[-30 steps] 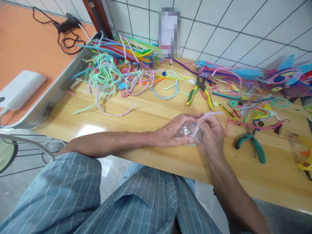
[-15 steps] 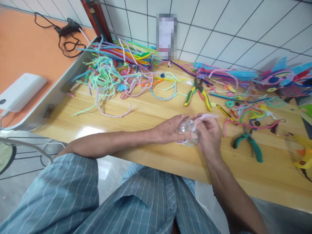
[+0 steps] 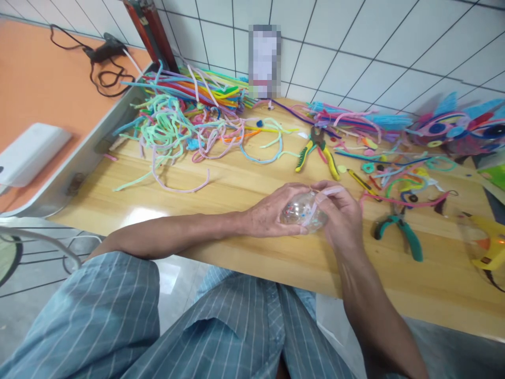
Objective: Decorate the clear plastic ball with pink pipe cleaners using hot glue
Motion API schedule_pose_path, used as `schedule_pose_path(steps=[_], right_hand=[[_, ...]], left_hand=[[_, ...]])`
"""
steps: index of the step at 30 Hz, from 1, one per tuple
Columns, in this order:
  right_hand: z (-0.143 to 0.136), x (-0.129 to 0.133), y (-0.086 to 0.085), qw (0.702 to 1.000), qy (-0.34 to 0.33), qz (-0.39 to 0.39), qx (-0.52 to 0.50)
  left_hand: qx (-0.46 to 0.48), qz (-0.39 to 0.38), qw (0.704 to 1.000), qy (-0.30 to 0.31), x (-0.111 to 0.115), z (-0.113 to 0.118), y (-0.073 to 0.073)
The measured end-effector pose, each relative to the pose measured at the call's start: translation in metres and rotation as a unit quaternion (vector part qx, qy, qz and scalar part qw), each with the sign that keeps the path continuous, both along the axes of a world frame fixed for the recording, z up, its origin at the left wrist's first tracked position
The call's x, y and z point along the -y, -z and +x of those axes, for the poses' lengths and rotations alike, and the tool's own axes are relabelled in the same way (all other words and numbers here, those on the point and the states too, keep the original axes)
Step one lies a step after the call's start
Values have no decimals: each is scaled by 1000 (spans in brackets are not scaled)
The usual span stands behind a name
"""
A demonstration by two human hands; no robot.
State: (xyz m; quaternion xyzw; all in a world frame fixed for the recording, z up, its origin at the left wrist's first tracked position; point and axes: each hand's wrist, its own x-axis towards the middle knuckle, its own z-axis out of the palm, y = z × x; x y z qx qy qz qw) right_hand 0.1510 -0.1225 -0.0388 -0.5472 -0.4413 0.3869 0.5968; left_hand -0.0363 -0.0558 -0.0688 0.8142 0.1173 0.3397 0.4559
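A clear, rounded ball [image 3: 299, 209] with small red and blue specks on it is held just above the wooden table near its front edge. My left hand [image 3: 266, 213] wraps round its left side, thumb along the bottom. On its right side, my right hand [image 3: 338, 208] pinches a pale pink pipe cleaner [image 3: 330, 191], which runs down across the ball. The right hand's lower fingers are partly hidden. To the right of that hand lie teal-handled pliers [image 3: 403, 231] and a bent pink pipe cleaner [image 3: 410, 201].
Tangled green pipe cleaners [image 3: 165, 121] and a coloured bundle [image 3: 213, 87] lie at the back left. Yellow-handled pliers [image 3: 317, 152] and a yellow cutter knife [image 3: 361, 183] lie beyond my hands. A yellow glue gun [image 3: 489, 247] stands at the right. The table [image 3: 236, 181] meets a tiled wall.
The ball has turned in my hands, so more of its clear surface shows. My left thumb has moved lower on it. The pale pink pipe cleaner now lies visibly across the ball.
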Motion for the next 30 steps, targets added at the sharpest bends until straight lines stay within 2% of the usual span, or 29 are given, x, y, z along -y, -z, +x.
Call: schedule_pose_path(steps=[5,10,16,21,26,30], right_hand=[[3,-1,3,1000,-6,-8,11],[0,-1,3,1000,-1,-2,22],[-4,-1,3,1000,1,7,27],[-3,0,2,999,-8,9,38],[4,2,-3,999,-14,33,19],[13,2,-5,998,-20,38,46]], left_hand=[[18,35,999,11,-2,2,2],[24,27,999,13,0,1,2],[-17,-45,998,-29,4,0,-5],[-57,-91,994,-25,7,-2,-15],[-34,-50,997,-36,7,-3,-10],[-2,4,1000,-27,3,-2,-3]])
